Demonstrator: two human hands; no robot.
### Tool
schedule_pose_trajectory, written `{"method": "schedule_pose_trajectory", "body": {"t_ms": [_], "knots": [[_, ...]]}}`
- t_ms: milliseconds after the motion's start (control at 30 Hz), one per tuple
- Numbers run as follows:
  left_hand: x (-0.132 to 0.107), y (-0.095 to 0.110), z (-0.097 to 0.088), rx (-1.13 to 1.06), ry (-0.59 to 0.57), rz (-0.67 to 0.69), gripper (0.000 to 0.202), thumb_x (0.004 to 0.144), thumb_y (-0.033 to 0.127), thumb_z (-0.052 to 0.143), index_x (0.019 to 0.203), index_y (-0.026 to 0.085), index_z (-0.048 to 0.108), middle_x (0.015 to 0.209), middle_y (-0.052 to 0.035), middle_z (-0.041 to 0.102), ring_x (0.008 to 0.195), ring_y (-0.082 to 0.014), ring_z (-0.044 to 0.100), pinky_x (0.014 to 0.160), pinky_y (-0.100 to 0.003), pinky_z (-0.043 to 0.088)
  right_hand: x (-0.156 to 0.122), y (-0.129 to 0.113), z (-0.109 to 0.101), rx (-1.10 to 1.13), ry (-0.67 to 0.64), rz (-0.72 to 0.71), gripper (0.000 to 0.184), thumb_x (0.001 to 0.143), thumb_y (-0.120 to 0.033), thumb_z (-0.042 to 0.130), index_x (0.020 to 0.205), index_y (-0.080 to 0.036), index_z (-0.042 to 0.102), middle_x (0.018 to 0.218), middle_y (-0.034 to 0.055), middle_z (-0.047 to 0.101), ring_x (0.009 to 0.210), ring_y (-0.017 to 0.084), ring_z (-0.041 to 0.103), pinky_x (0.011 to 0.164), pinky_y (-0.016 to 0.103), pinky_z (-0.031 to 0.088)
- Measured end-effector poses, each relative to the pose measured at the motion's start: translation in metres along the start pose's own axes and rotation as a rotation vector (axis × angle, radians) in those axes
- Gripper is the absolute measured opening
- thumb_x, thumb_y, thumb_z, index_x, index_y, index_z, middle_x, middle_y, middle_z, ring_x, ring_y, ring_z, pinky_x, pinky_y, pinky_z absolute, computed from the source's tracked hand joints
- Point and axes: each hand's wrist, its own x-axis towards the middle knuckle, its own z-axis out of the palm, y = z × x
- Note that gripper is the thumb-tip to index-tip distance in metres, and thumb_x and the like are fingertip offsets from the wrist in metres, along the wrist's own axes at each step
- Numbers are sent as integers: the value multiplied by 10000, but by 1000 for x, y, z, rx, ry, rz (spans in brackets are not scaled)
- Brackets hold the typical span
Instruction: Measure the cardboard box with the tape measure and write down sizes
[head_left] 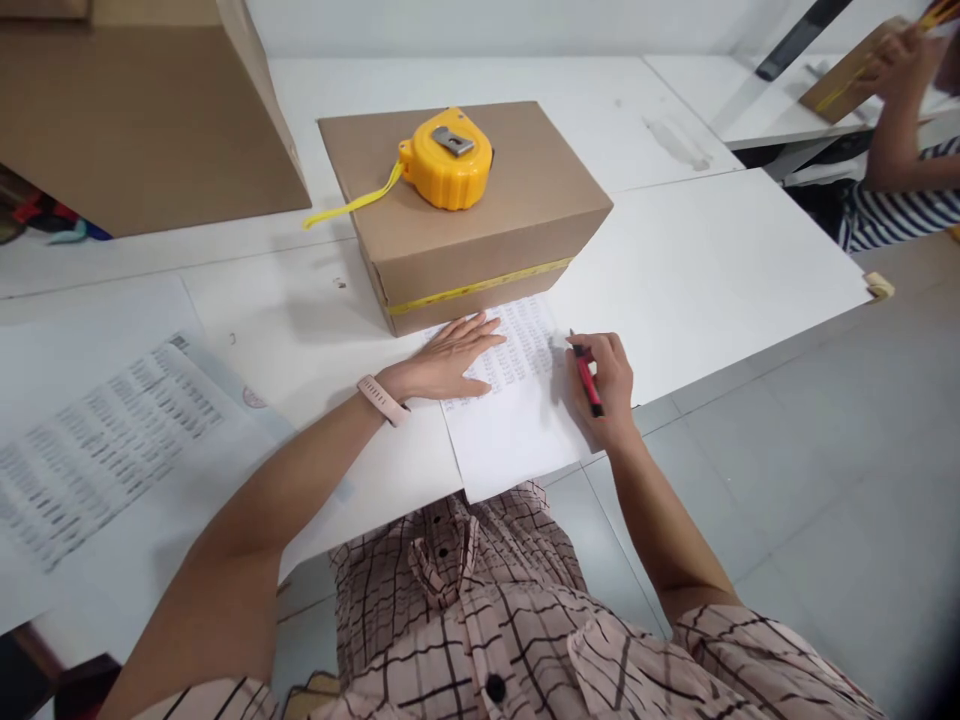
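Note:
My left hand (450, 360) lies flat, fingers stretched out, on a printed sheet of paper (517, 430) at the table's near edge. My right hand (604, 385) is closed on a red pen (586, 378), its tip touching the sheet's right side. Just behind the sheet stands a closed cardboard box (480, 225). A yellow tape measure (446, 158) rests on its top, its yellow tape running out to the left and along the box's front face.
A large cardboard box (142, 120) fills the back left. Another printed sheet (97, 450) lies at the left on the white table (712, 270). At the top right another person's hand (900, 60) holds a cardboard box.

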Motion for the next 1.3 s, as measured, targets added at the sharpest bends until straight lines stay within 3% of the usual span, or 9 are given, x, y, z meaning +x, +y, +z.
{"method": "schedule_pose_trajectory", "body": {"t_ms": [133,467,567,700,833,933,1033,1167,1300], "knots": [[-2,-2,2,7,21,13,740,902,385,567,1559,212,272,1721,-98,100,1590,-245,-9,1280,-461,63,8,21,-5,-190,-128,-131,417,862,-70,470,1201,-248,638,1078,117,602,986,274,543,805,430,483],[-18,6,8,18,72,-69,745,885,392,589,1553,206,316,1715,-98,135,1591,-238,27,1284,-472,79,8,22,8,-269,-78,-233,494,867,2,394,1174,-241,696,1098,125,637,959,277,507,827,422,449],[-24,16,2,-36,94,-100,657,851,359,611,1474,217,454,1667,-97,311,1564,-270,214,1255,-495,230,8,23,7,-254,-76,-235,509,861,1,393,1199,-243,685,1121,129,642,977,287,508,819,431,438],[-42,43,-30,-197,513,-103,319,942,376,519,1218,286,651,1294,-21,710,1190,-233,660,1057,-446,512,9,25,8,-248,-69,-229,532,880,-14,372,1305,-216,622,1118,138,654,972,293,507,796,427,423],[-48,63,-88,93,1066,-169,252,961,411,568,1193,325,615,1366,28,622,1337,-248,486,1200,-521,329,9,26,8,-238,-59,-221,507,906,-41,354,1326,-199,591,1114,144,654,959,293,497,783,422,405],[-36,56,-122,247,1092,-301,551,857,437,725,1330,254,509,1551,10,409,1453,-264,270,1250,-520,187,9,26,8,-222,-59,-219,499,914,-51,341,1324,-199,584,1115,148,656,957,296,493,778,426,398],[-16,30,-136,38,967,-455,714,753,582,786,1317,256,494,1439,-2,499,1334,-286,373,1158,-554,280,8,25,8,-205,-64,-213,497,911,-50,338,1314,-197,591,1119,152,658,958,300,496,779,431,401],[1,7,-134,-117,1029,-529,596,687,628,801,1101,243,610,1115,-3,643,1031,-234,516,989,-520,399,8,25,8,-187,-85,-200,467,918,-64,364,1288,-203,614,1120,150,664,973,303,521,792,445,425],[-11,35,-109,-112,1231,-311,460,681,494,820,1016,228,651,1000,17,684,916,-194,565,897,-440,454,9,20,4,-35,52,-156,362,978,-157,394,1239,-205,640,1117,153,665,1024,297,560,847,465,473]]}}
